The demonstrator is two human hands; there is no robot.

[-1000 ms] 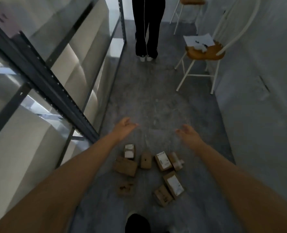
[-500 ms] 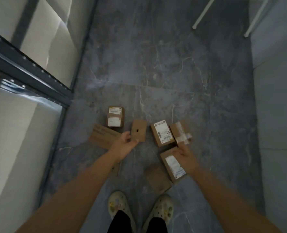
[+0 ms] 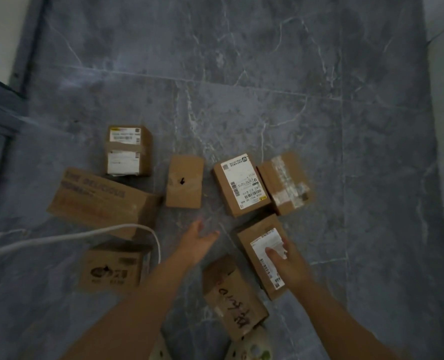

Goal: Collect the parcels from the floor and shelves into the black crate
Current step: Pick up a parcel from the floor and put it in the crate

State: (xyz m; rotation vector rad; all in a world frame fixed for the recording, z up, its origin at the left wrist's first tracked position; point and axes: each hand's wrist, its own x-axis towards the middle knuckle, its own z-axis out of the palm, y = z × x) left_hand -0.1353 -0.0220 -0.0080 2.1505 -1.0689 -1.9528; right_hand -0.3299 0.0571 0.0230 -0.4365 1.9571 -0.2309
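The person wore no sleeves that could be seen: both forearms were bare up to the edge of the view. The left hand (image 3: 198, 242) and the right hand (image 3: 287, 261) were bare too, with no gloves, rings or watch visible. At the bottom edge, two light, pale shoes (image 3: 252, 350) showed a little, with small coloured ornaments on top; the picture was too dark and blurred to tell more.
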